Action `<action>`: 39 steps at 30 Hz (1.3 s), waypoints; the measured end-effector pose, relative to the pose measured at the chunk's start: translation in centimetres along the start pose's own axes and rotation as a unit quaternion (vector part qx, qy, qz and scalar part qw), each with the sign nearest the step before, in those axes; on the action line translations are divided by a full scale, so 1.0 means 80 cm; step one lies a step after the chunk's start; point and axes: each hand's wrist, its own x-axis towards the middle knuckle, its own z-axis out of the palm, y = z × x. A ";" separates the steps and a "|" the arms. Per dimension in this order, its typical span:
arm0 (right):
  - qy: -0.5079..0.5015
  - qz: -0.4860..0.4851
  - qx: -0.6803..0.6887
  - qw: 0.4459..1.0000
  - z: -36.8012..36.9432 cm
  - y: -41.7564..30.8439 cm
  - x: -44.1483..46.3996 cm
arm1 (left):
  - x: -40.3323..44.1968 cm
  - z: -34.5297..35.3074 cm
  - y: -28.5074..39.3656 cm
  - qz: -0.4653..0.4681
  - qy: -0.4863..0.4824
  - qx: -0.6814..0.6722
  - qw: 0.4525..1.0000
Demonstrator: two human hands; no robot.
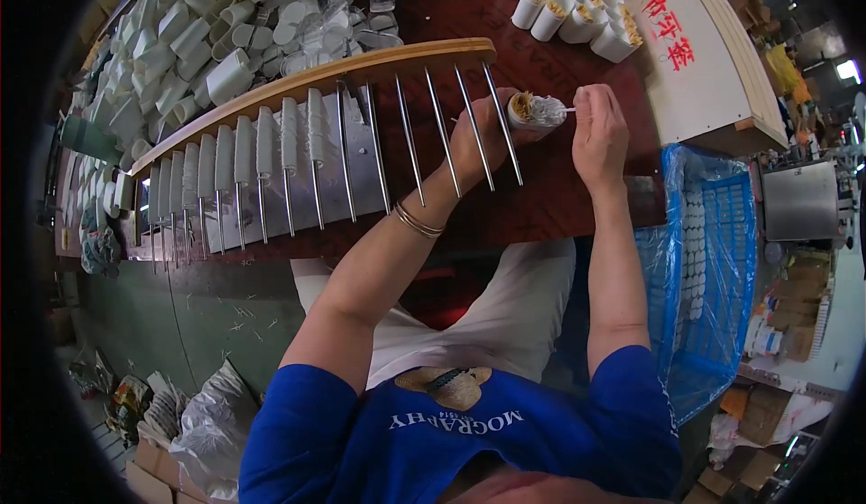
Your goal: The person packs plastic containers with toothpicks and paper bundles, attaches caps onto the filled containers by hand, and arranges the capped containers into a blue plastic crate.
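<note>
A white oval container (538, 114) is in my left hand (483, 134), whose fingers wrap round it behind the metal rods. Its open end shows tan sticks on one side and white ones on the other. My right hand (599, 129) is just right of the container, with fingers pinched on a thin white stick (567, 110) that points toward it. A wooden bar with metal rods (388, 55) stretches over my left wrist. White bundles (290, 138) sit on several rods at the left.
Many empty white containers (203, 39) are heaped at the upper left. Filled containers (550, 17) stand at the top right beside a box with red writing (699, 62). A blue crate (717, 260) lined with plastic is right of the dark red table (541, 211).
</note>
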 end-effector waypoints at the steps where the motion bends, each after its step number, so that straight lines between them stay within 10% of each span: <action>1: -0.015 -0.034 -0.056 0.998 -0.002 -0.001 0.003 | 0.000 0.000 0.001 -0.001 -0.001 -0.001 1.000; 8: -0.054 -0.014 0.004 0.998 0.008 0.009 0.005 | 0.001 0.004 -0.012 0.025 0.006 -0.005 1.000; 13: -0.041 0.180 0.302 0.935 -0.008 -0.004 0.002 | 0.001 0.002 -0.003 0.052 0.033 -0.036 0.997; 21: 0.008 -0.117 0.042 0.992 0.001 -0.020 0.018 | 0.002 0.009 -0.026 0.058 0.030 -0.034 0.997; 39: 0.150 0.023 0.076 0.985 0.010 0.015 0.000 | 0.002 0.006 -0.008 0.046 0.033 -0.056 0.997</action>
